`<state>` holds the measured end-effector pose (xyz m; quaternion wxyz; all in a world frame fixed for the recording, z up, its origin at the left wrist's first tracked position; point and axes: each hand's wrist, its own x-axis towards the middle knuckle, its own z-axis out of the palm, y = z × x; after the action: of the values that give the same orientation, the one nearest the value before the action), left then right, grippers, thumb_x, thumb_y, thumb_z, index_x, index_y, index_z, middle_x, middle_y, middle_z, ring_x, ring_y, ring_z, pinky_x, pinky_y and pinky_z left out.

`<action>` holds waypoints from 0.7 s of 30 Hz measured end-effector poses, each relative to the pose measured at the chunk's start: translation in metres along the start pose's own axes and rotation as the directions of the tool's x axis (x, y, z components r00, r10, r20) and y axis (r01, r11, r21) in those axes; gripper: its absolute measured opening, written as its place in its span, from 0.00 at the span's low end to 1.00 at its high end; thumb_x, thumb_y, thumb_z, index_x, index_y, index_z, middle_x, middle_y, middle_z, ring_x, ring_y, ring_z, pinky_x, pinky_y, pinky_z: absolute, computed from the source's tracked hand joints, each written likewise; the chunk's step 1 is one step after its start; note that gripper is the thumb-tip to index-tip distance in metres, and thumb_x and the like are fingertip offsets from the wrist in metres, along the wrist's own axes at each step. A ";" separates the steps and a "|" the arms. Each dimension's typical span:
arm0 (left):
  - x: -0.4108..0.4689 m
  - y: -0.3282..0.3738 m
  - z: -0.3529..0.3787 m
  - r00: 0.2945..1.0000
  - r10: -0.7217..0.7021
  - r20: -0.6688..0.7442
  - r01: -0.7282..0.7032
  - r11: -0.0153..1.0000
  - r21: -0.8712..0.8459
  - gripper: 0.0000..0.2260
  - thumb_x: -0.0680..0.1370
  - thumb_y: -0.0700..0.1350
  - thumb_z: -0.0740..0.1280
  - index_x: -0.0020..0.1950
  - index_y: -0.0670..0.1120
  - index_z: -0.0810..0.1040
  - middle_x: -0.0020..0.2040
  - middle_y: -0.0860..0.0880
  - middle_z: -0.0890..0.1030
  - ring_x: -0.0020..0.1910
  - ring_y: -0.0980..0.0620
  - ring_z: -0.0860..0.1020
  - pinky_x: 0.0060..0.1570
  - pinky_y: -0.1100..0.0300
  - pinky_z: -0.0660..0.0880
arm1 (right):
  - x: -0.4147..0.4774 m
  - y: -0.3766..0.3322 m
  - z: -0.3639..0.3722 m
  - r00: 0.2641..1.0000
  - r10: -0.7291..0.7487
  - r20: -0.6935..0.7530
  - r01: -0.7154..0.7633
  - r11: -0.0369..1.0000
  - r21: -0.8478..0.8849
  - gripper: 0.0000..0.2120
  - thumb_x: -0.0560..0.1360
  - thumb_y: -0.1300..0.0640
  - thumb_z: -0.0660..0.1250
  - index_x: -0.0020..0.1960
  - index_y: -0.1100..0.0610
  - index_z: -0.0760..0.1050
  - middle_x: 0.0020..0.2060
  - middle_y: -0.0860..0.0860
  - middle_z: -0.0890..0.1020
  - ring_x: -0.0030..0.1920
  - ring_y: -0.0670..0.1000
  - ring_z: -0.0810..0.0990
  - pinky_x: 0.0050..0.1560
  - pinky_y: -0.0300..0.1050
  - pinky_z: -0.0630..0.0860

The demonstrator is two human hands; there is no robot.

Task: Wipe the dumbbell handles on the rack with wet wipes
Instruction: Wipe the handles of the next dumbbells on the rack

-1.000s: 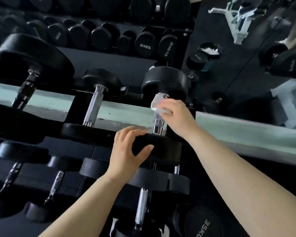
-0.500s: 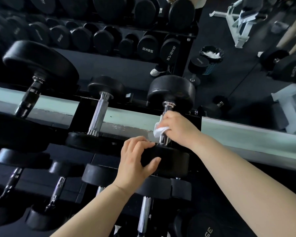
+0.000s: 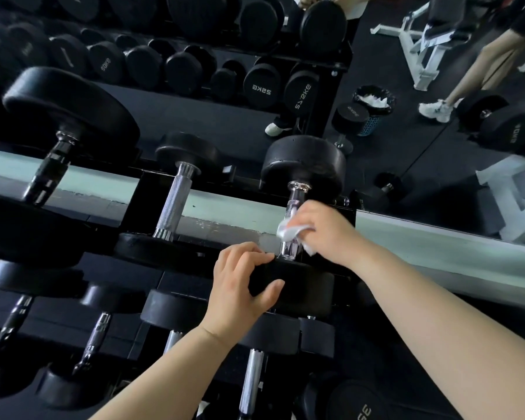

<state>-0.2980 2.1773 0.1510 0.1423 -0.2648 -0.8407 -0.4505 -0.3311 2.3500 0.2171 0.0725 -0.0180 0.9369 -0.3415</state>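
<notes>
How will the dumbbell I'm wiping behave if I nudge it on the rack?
Probably heavy: the dumbbell has thick black heads on a short metal handle. Its round heads suggest it could roll sideways if nudged; the left hand gripping the near head likely steadies it. The wet wipe may leave the handle slick.

Above the right hand's point(image 3: 325, 234) grip, a mirror point(image 3: 194, 122) shows dark floor point(image 3: 406, 159). Up and right of the grip stand 1 blue mesh bin point(image 3: 373, 112) and 1 white bench frame point(image 3: 412, 47). A pale ledge point(image 3: 437, 247) runs just behind the grip.
</notes>
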 end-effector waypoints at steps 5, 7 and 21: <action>0.000 0.000 0.000 1.000 0.001 0.001 -0.001 1.000 0.000 0.13 0.70 0.52 0.62 0.52 0.50 0.69 0.51 0.55 0.68 0.53 0.54 0.66 0.56 0.65 0.61 | 0.017 0.009 0.002 0.954 0.058 -0.293 -0.085 0.993 -0.080 0.16 0.73 0.70 0.59 0.55 0.60 0.79 0.54 0.55 0.74 0.54 0.51 0.73 0.42 0.31 0.59; -0.001 -0.001 0.000 1.000 0.003 0.000 -0.003 1.000 -0.002 0.14 0.70 0.52 0.62 0.52 0.50 0.69 0.51 0.54 0.68 0.53 0.54 0.66 0.56 0.65 0.61 | 0.011 0.009 0.010 0.969 0.047 -0.244 -0.060 0.997 -0.046 0.15 0.73 0.69 0.58 0.54 0.59 0.79 0.52 0.52 0.74 0.50 0.48 0.72 0.40 0.30 0.61; -0.002 -0.004 0.003 1.000 0.011 -0.005 -0.011 1.000 0.004 0.13 0.70 0.52 0.62 0.52 0.49 0.69 0.51 0.54 0.69 0.52 0.53 0.67 0.56 0.63 0.65 | 0.009 0.001 0.014 0.965 0.002 -0.261 -0.005 1.000 -0.012 0.10 0.74 0.67 0.59 0.51 0.64 0.78 0.47 0.51 0.75 0.46 0.46 0.70 0.40 0.21 0.63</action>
<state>-0.2988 2.1772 0.1463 0.1476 -0.2678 -0.8398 -0.4486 -0.3377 2.3412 0.2048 -0.0509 0.0282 0.9405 -0.3347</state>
